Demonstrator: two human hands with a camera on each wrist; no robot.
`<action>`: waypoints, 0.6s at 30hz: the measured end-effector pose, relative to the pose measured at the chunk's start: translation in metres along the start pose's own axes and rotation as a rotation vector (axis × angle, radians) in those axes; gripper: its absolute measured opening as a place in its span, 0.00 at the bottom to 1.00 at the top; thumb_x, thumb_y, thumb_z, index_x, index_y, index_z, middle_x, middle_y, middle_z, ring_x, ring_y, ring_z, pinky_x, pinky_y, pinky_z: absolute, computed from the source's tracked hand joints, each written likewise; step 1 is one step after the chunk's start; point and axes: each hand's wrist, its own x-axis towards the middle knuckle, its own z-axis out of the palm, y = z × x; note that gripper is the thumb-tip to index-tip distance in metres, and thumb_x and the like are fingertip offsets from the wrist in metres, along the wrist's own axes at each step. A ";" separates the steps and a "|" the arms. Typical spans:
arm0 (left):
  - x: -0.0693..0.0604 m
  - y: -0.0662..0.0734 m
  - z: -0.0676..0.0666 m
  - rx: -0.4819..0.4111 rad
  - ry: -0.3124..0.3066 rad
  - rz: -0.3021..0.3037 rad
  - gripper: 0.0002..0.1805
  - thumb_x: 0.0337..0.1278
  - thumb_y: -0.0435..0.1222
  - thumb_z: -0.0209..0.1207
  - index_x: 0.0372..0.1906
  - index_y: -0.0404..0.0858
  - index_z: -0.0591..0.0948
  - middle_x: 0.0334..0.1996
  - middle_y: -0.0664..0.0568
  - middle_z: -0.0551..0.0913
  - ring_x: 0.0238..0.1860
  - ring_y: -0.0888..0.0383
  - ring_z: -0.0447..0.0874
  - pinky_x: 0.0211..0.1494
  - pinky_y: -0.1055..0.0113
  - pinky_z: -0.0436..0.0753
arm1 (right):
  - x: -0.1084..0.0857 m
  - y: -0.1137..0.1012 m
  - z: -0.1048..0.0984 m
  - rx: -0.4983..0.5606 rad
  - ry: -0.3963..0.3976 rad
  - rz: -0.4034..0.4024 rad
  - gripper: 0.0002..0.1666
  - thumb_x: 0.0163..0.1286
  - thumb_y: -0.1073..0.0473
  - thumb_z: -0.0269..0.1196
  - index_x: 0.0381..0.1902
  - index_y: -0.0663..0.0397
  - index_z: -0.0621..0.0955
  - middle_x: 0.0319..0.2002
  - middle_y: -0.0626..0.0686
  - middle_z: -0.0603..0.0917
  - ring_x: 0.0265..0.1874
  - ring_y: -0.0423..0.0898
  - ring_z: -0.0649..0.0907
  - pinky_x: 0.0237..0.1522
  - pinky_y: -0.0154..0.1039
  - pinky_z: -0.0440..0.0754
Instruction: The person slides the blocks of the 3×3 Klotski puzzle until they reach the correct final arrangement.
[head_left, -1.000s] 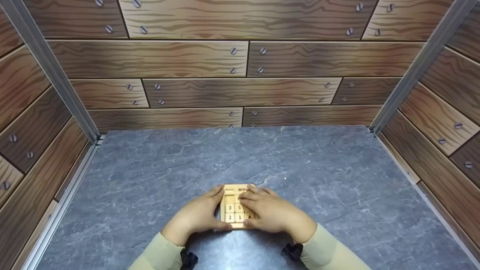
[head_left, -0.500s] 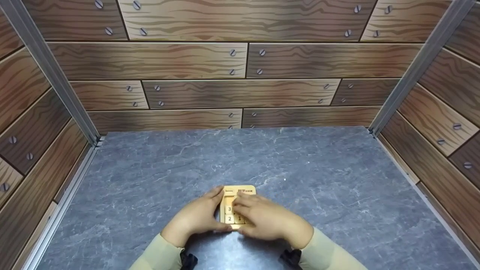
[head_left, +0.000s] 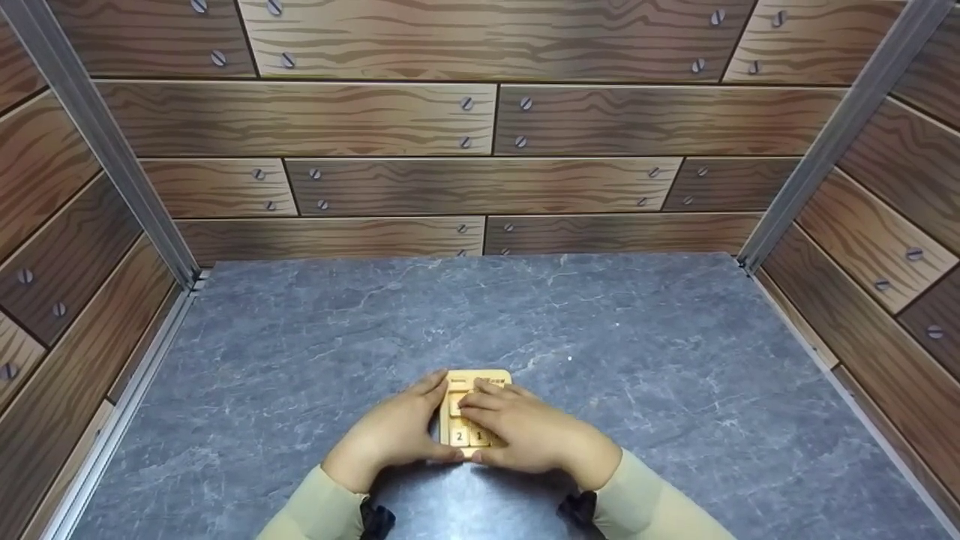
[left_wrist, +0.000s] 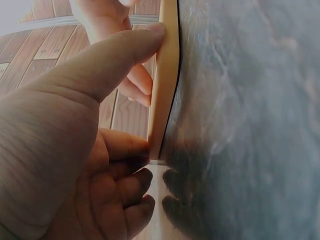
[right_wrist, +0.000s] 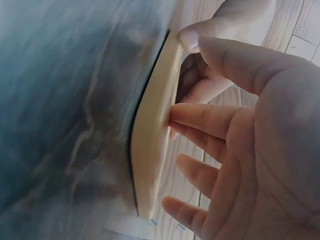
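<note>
A yellow sliding number puzzle (head_left: 478, 374) lies on the table near its front middle. My left hand (head_left: 397, 427) grips the puzzle's left side, thumb at the near edge and a fingertip at the far end. My right hand (head_left: 536, 431) lies over the puzzle's right part, its fairly straight fingertips touching the tiles. Number tiles 2 (head_left: 459, 436) and 1 (head_left: 478, 436) show in the near row; a tile in the left column above them is partly covered by the right fingers, and the tiles on the right are hidden. Both wrist views show the puzzle frame (left_wrist: 167, 65) (right_wrist: 150, 135) edge-on.
The blue-grey marbled table (head_left: 480, 315) spreads around the puzzle. A wood-plank-patterned wall (head_left: 480, 120) rises behind, with side walls left and right. Metal rails (head_left: 112, 142) run along the corners.
My right hand has shifted left across the puzzle, covering more tiles. A left-column tile has slid toward the far end, into the gap there. My left hand stays in place.
</note>
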 end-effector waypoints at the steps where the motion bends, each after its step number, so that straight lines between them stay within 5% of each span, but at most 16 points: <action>1: 0.000 -0.001 0.000 -0.003 -0.002 -0.004 0.69 0.52 0.62 0.83 0.89 0.32 0.63 0.92 0.39 0.60 0.89 0.33 0.66 0.91 0.37 0.70 | 0.001 0.001 0.000 0.001 -0.003 0.003 0.45 0.82 0.34 0.65 0.88 0.46 0.71 0.89 0.46 0.69 0.93 0.56 0.62 0.93 0.68 0.58; 11: -0.002 0.000 0.001 0.012 -0.001 0.003 0.69 0.52 0.64 0.82 0.89 0.31 0.63 0.91 0.38 0.61 0.88 0.33 0.66 0.90 0.36 0.71 | 0.008 0.009 -0.003 -0.002 -0.046 0.017 0.49 0.82 0.30 0.63 0.90 0.43 0.68 0.91 0.45 0.66 0.94 0.54 0.59 0.94 0.67 0.55; 18: 0.000 0.000 0.000 0.007 0.006 0.000 0.69 0.51 0.63 0.83 0.89 0.31 0.64 0.91 0.38 0.61 0.88 0.33 0.68 0.90 0.36 0.71 | -0.005 0.007 -0.009 0.007 -0.021 -0.025 0.49 0.82 0.36 0.65 0.92 0.44 0.64 0.92 0.47 0.62 0.93 0.55 0.60 0.93 0.67 0.58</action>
